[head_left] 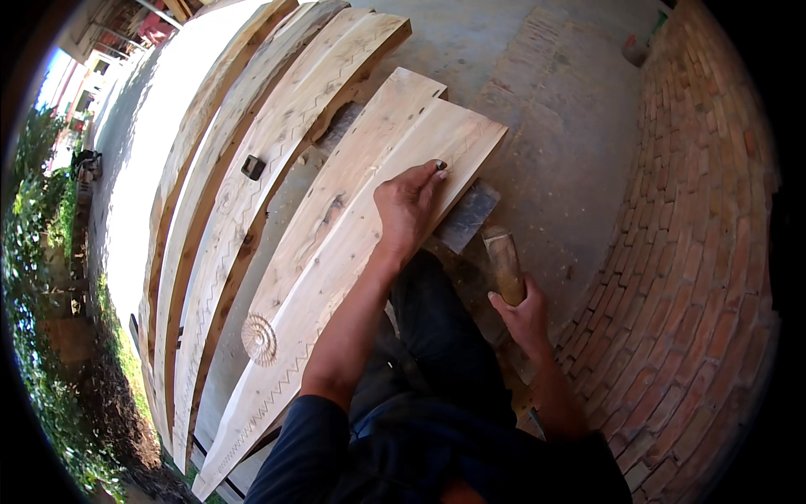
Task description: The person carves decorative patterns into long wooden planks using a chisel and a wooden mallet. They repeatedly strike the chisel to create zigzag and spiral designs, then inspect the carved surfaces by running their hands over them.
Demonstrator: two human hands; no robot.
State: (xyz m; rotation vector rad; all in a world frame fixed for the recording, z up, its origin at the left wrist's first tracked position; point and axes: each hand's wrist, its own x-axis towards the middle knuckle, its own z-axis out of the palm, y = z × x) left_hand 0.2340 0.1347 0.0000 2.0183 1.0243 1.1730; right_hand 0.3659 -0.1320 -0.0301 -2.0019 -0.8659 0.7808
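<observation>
We see the left hand (pixel 409 206) pinching a chisel (pixel 440 165) upright on the plank (pixel 353 252); the right hand (pixel 522 315), well apart, grips a mallet (pixel 506 265) low beside the plank.

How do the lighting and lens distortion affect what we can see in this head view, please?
In the head view, the far plank is washed out by harsh sun, while the left hand and the right hand on the wooden mallet sit in even shade. The fisheye bends the straight planks and brick wall, and the corners are black.
</observation>
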